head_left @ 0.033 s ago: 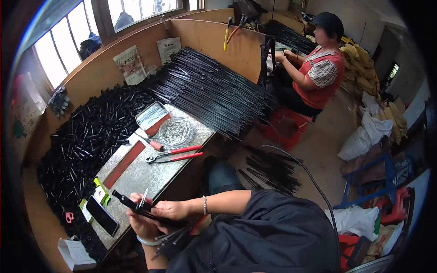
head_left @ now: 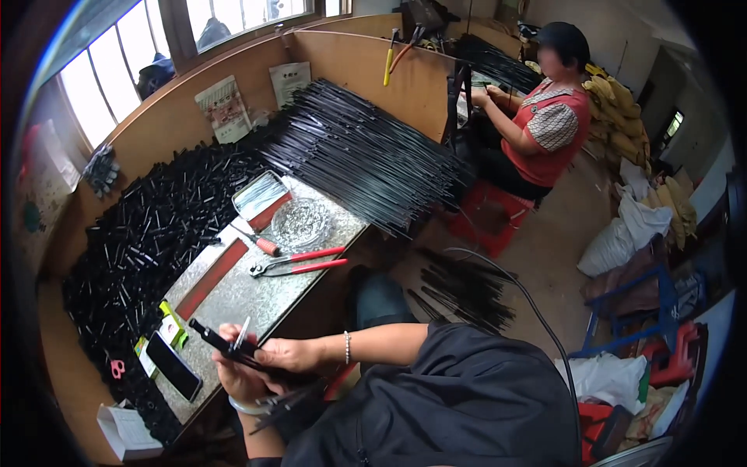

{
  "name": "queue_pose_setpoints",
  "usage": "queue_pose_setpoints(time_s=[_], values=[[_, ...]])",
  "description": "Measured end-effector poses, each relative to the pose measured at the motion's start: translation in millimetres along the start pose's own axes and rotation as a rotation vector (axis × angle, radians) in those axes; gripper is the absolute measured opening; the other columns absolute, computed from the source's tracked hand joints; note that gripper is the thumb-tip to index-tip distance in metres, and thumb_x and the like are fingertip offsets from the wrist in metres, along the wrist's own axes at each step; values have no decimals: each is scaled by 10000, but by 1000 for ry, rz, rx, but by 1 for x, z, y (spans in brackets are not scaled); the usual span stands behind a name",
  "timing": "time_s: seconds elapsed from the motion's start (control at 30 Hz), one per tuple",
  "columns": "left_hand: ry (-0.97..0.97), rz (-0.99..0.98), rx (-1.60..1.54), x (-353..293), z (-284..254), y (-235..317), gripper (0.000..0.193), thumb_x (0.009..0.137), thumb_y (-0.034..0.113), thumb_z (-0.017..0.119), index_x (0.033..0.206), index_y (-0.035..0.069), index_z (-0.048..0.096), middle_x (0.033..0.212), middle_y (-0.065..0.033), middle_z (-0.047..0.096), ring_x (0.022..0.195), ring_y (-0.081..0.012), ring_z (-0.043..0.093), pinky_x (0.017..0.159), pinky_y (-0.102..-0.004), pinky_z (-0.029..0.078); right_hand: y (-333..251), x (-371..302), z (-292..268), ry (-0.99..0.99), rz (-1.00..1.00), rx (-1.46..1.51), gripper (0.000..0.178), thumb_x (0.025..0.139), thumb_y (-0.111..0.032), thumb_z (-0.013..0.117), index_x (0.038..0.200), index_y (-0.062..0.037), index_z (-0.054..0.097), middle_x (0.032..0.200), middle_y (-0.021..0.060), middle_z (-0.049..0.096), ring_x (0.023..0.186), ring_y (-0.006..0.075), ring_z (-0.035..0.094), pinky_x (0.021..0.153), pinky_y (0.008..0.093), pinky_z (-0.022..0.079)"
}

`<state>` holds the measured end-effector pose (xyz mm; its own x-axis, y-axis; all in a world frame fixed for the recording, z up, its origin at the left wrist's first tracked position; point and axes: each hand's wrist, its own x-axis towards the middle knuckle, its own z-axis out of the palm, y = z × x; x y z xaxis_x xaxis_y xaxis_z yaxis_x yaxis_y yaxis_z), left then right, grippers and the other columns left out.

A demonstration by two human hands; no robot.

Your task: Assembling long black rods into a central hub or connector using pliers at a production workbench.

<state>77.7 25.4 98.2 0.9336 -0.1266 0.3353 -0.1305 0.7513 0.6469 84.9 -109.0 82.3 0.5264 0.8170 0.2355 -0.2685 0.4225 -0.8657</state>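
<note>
My left hand (head_left: 240,380), with a bangle at the wrist, is closed round a black tubular piece (head_left: 208,335) whose narrow tip points up and left. My right hand (head_left: 289,355), wearing a beaded bracelet, grips the same black piece from the other side. A thin silver-white pointed part (head_left: 244,330) sticks up beside the left fingers; what it belongs to is unclear. Below the hands, the ends of several slim dark rods (head_left: 284,403) show near my lap, partly blurred. Beyond the hands, red-handled pincers (head_left: 299,263) and a red-handled screwdriver (head_left: 265,246) lie on the bench (head_left: 264,300).
Black tubular pieces (head_left: 156,226) are heaped along the left. Long black rods (head_left: 358,156) lie stacked at the back, near a bowl of small metal parts (head_left: 300,223) and an open tin (head_left: 260,196). A phone (head_left: 174,366) rests by the edge. A co-worker (head_left: 552,117) sits beyond the partition.
Both hands and the black piece have shifted very slightly left and up. The grip looks the same, and the things on the bench have stayed put.
</note>
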Motion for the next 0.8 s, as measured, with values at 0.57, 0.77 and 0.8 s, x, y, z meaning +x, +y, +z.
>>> queue_pose_setpoints(time_s=[0.57,0.77,0.8], values=[[49,58,533,-36,39,9,1178,688,644,670,1465,19,45,1442,-217,318,1316,-295,367,1065,-360,314,2,6,-24,361,-153,-25,540,985,-461,300,781,-24,543,594,65,571,495,131,547,472,247,458],[254,169,1102,-9,58,12,546,854,165,683,1295,-56,450,1111,-125,632,966,-117,599,839,-248,470,12,9,-12,559,-325,-430,500,980,-444,381,936,6,596,750,19,613,682,84,538,606,257,461],[306,237,1078,-4,60,9,403,878,118,644,1223,-53,525,994,-81,673,890,-85,604,806,-234,473,11,9,-14,569,-328,-538,493,988,-423,376,902,15,584,704,46,600,646,103,529,587,277,452]])
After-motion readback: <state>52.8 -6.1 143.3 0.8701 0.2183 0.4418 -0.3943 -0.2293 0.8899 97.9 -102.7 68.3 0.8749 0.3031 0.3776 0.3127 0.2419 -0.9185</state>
